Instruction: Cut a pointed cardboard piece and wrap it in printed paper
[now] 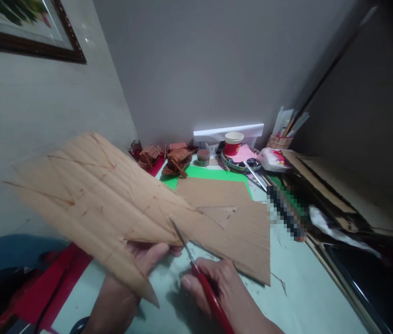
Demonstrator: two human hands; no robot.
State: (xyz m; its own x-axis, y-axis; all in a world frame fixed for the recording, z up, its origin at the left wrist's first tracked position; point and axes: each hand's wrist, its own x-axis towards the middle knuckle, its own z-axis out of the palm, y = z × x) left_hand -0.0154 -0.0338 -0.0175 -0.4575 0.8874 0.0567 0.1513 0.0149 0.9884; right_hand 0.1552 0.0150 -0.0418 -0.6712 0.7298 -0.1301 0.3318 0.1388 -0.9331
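Note:
My left hand is closed on the edge of a large brown cardboard sheet with pencil or pen lines on it, tilted up above the table. A pointed strip of the sheet hangs down over my left wrist beside a cut-out notch. Closed round the red handle of a thin-bladed knife is my right hand. The blade tip is at the sheet's edge, near the left fingertips; whether it touches is unclear. Behind lies another cardboard piece with a clear set square on it.
Brown model boats, a small jar and a red paper cup on a round tray stand at the back. A cutter or ruler with a blurred dark part lies right, beside stacked boards. Green paper lies beneath the cardboard.

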